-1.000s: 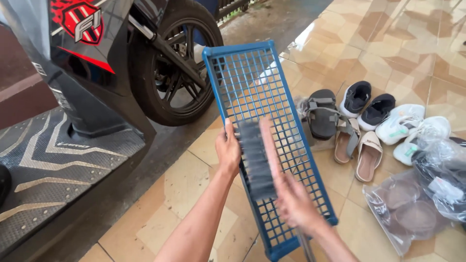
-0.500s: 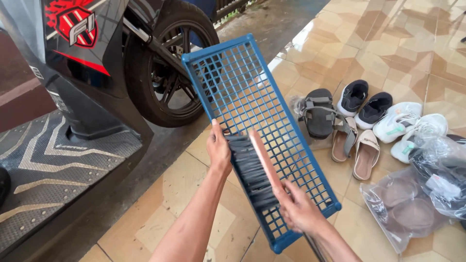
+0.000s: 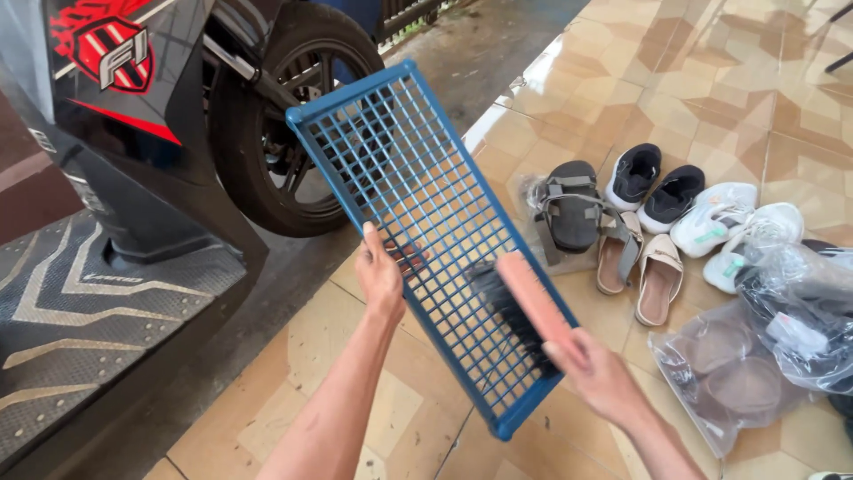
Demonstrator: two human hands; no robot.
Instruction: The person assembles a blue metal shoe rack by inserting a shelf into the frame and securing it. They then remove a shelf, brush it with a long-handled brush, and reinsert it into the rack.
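My left hand (image 3: 380, 276) grips the long left edge of a blue plastic grid shelf panel (image 3: 404, 191), held tilted in the air over the tiled floor. My right hand (image 3: 597, 373) holds the end of a pink-backed scrubbing brush (image 3: 524, 307). Its black bristles press against the lower right part of the grid. The panel's far end reaches up in front of the scooter's wheel.
A black scooter (image 3: 124, 133) with its rear wheel (image 3: 284, 124) stands at left on a dark ribbed ramp (image 3: 80, 329). Several shoes and sandals (image 3: 657, 213) lie in a row at right. Shoes in clear plastic bags (image 3: 755, 356) rest on the glossy tan tiles (image 3: 711, 98).
The panel has swung leftward and tilted more. The brush has slid from the panel's left edge down to its lower right side. My left hand shifted slightly left.
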